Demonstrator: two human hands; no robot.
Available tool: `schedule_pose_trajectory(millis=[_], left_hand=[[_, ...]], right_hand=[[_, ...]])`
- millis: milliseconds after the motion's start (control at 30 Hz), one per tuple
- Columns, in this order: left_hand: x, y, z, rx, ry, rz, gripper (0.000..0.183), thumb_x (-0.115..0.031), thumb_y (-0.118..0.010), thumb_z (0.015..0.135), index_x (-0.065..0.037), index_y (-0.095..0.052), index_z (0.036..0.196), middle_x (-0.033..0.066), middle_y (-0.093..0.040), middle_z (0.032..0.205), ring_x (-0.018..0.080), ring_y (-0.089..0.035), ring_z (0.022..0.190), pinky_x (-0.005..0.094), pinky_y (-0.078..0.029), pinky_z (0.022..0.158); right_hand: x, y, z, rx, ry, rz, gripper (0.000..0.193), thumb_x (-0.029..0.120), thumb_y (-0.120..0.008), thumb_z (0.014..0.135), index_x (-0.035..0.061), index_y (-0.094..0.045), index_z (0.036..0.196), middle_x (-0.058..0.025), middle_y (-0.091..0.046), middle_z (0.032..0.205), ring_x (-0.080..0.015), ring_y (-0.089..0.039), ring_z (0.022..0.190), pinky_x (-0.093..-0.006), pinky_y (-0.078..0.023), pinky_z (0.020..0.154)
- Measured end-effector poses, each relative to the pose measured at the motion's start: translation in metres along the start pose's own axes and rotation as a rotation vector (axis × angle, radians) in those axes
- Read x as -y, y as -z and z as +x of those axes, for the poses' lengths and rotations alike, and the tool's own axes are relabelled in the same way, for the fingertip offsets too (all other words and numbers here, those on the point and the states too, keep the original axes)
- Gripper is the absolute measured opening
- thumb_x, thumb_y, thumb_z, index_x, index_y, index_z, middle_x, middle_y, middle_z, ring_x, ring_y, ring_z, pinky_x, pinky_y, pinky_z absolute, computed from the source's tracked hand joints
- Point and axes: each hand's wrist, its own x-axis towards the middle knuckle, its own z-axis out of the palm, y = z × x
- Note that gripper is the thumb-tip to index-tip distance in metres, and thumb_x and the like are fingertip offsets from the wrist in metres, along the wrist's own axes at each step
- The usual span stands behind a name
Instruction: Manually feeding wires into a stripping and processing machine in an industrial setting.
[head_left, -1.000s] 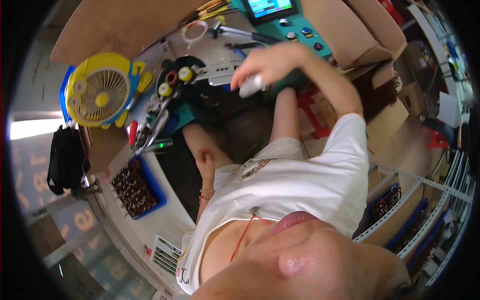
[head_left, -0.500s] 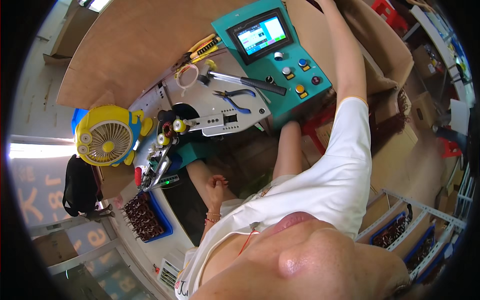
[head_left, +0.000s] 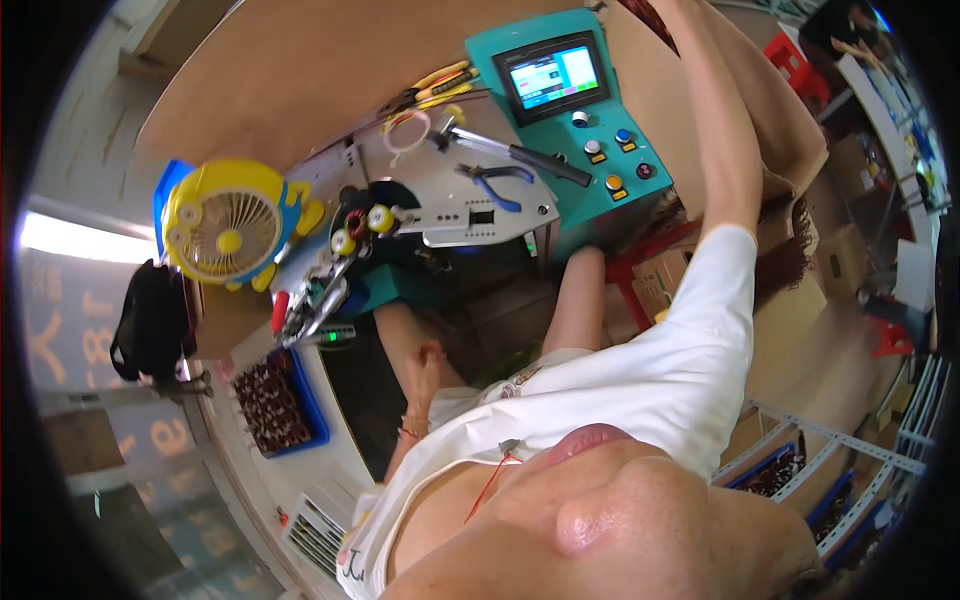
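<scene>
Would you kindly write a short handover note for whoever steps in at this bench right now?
Left hand: resting low by the lap, in front of the bench; whether it holds anything cannot be told.
Right hand: raised up past the teal control box, out of view at the top edge.
On the bench: blue-handled pliers, a hammer, a yellow fan, a blue tray of dark parts.
Done and left: neither shows; no part is in hand, and the tools lie untouched.
</scene>
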Motion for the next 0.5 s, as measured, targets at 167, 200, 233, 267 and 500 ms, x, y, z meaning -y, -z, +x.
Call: schedule_pose_trajectory(millis=[167,200,233,267,500], left_hand=[[-0.187,-0.033,-0.012,0.044,-0.633,-0.129,0.021,-0.002,-0.051,0.101,0.000,-0.057,0.121,0.0055,-0.062,0.108,0.0113,-0.059,0.098,0.0240,-0.047,0.090],[-0.218,-0.038,-0.013,0.100,-0.747,-0.182,0.031,-0.005,-0.053,0.101,-0.001,-0.052,0.131,0.0065,-0.060,0.121,0.0125,-0.057,0.111,0.0254,-0.044,0.097],[-0.245,-0.043,-0.020,0.120,-0.796,-0.309,0.039,-0.006,-0.053,0.101,0.000,-0.045,0.138,0.0075,-0.058,0.129,0.0137,-0.052,0.120,0.0273,-0.040,0.103],[-0.265,-0.042,-0.029,0.144,-0.829,-0.423,0.044,-0.008,-0.054,0.101,0.000,-0.040,0.143,0.0093,-0.055,0.134,0.0151,-0.049,0.126,0.0289,-0.037,0.107],[-0.232,-0.002,-0.044,-0.031,-0.671,-0.677,0.024,-0.018,-0.048,0.106,-0.001,-0.062,0.114,-0.0042,-0.046,0.070,0.0027,-0.040,0.061,0.0194,-0.039,0.057]], right_hand=[[0.219,0.077,-0.093,0.421,0.207,0.366,0.007,0.007,-0.059,0.092,0.0036,-0.055,0.087,-0.0182,-0.065,0.078,-0.0348,-0.066,0.072,-0.0410,-0.050,0.062],[0.231,0.088,-0.127,0.567,0.302,0.373,0.038,-0.001,-0.058,0.077,0.0023,-0.055,0.114,-0.0203,-0.068,0.089,-0.0335,-0.070,0.079,-0.0408,-0.058,0.068],[0.252,0.096,-0.158,0.601,0.299,0.415,0.024,0.000,-0.059,0.082,0.0034,-0.051,0.104,-0.0189,-0.067,0.080,-0.0382,-0.068,0.074,-0.0440,-0.055,0.058],[0.269,0.096,-0.184,0.665,0.325,0.549,0.018,0.000,-0.059,0.083,0.0040,-0.051,0.100,-0.0219,-0.065,0.079,-0.0399,-0.067,0.071,-0.0457,-0.054,0.058],[0.332,0.102,-0.235,1.018,0.203,0.944,0.028,-0.005,-0.059,0.083,0.0048,-0.065,0.108,-0.0162,-0.069,0.085,-0.0265,-0.070,0.075,-0.0328,-0.055,0.061]])
